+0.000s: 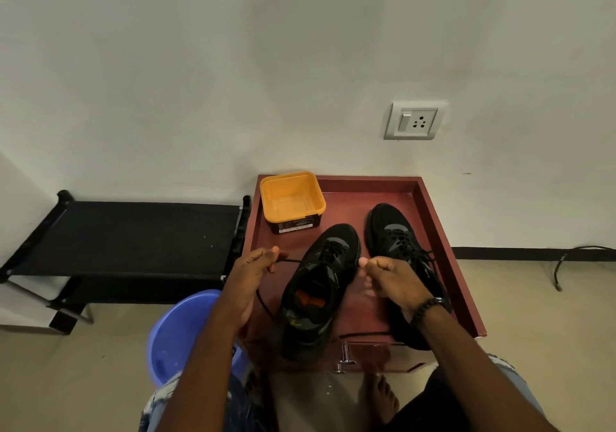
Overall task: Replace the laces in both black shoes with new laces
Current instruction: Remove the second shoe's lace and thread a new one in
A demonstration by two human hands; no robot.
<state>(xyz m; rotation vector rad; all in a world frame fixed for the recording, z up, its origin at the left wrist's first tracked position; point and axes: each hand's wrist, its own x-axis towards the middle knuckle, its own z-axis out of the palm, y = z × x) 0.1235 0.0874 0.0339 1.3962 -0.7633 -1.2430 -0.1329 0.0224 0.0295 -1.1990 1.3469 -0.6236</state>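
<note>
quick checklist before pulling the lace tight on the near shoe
1. Left hand pinches the thin black lace: ok.
2. Right hand grips the other lace end: cannot tell, fingers hide it.
3. Left black mesh shoe sits flat on the dark red wooden cabinet top: ok.
4. Right black mesh shoe stands apart from the left shoe: ok.
5. Orange square plastic tub is out of the pulling path: ok.
6. Lace passes evenly through all eyelets: cannot tell.
</note>
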